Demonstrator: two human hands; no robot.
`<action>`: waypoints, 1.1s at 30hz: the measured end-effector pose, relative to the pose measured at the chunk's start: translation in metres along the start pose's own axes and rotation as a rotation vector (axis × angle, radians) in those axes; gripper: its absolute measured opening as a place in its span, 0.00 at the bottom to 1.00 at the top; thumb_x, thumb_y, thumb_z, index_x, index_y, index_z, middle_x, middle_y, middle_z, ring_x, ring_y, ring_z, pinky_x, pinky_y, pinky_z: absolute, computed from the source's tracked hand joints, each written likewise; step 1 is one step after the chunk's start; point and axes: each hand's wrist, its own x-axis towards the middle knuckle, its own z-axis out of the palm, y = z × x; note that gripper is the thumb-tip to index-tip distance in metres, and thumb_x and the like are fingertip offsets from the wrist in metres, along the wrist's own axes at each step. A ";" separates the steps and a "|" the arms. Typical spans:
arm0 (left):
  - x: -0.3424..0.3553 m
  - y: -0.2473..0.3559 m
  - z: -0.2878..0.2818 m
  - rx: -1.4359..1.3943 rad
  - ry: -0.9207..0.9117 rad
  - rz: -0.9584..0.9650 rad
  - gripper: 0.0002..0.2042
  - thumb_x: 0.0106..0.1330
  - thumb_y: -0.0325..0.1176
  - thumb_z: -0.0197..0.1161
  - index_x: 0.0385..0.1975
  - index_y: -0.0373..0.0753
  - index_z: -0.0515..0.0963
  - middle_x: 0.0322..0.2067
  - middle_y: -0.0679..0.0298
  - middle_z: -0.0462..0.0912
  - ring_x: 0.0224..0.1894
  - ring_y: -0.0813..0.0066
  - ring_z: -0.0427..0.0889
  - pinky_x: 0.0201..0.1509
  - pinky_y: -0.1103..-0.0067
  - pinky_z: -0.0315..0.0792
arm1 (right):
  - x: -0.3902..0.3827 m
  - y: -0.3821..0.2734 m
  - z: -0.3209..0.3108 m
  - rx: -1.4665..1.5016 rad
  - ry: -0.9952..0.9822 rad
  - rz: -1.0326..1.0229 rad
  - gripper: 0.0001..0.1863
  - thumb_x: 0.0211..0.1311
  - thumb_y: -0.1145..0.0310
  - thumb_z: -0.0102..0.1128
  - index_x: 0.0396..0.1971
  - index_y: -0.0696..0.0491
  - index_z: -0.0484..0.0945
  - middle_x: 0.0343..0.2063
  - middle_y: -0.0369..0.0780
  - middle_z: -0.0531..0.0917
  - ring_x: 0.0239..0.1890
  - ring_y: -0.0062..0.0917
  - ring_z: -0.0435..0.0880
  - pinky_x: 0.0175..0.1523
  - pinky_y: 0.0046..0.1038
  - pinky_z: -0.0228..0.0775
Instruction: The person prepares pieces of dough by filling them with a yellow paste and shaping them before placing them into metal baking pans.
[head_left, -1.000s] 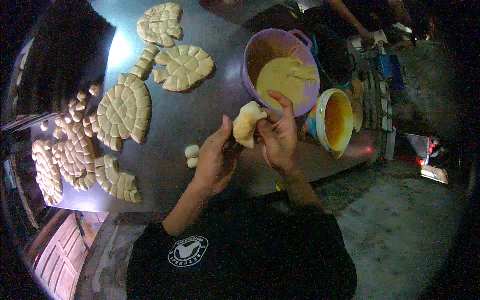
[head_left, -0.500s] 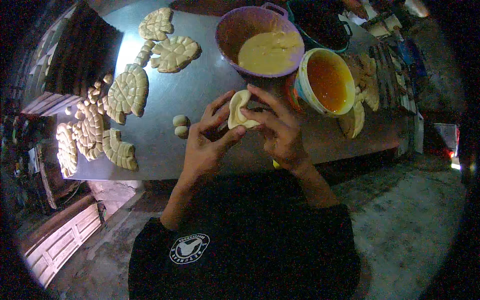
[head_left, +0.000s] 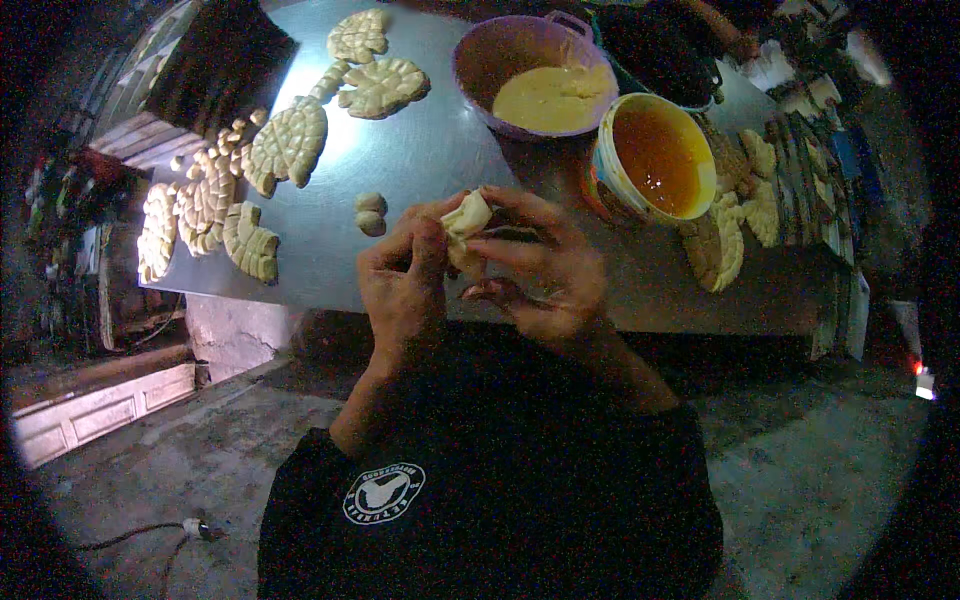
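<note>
On your counter's left [head_left: 325, 262]: scored, pale dough slabs [head_left: 287, 147] on a grey, glare-streaked surface.
Left hand [head_left: 405, 265]: pinching the dough piece's left side, thumb against fingers.
Dough piece [head_left: 466, 216]: cream, soft, folded, raised between your hands near the counter's front edge.
Right hand [head_left: 545, 265]: fingertips at its right side; whether they pinch, I cannot tell.
Bucket [head_left: 605, 190]: pale-rimmed, orange contents.
Room: dim, with worn grey floor [head_left: 800, 480].
</note>
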 end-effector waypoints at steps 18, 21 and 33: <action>0.027 0.016 -0.073 -0.154 0.141 -0.195 0.11 0.66 0.33 0.60 0.35 0.30 0.82 0.33 0.59 0.84 0.35 0.77 0.80 0.41 0.83 0.73 | 0.051 -0.007 0.077 -0.306 -0.078 -0.206 0.15 0.50 0.76 0.67 0.40 0.56 0.79 0.39 0.43 0.82 0.43 0.33 0.81 0.45 0.30 0.76; 0.036 0.019 -0.095 0.044 0.093 -0.116 0.11 0.66 0.33 0.60 0.37 0.29 0.82 0.32 0.61 0.85 0.33 0.79 0.80 0.40 0.84 0.73 | 0.067 -0.001 0.084 -0.092 -0.182 -0.086 0.12 0.51 0.78 0.64 0.38 0.56 0.79 0.39 0.42 0.82 0.44 0.32 0.81 0.46 0.29 0.75; 0.068 0.039 -0.177 -0.036 -0.195 -0.008 0.14 0.61 0.35 0.66 0.42 0.31 0.81 0.42 0.56 0.83 0.42 0.76 0.81 0.47 0.81 0.74 | 0.127 0.017 0.144 0.070 -0.194 0.257 0.16 0.49 0.74 0.68 0.40 0.55 0.76 0.29 0.35 0.75 0.37 0.22 0.72 0.43 0.23 0.66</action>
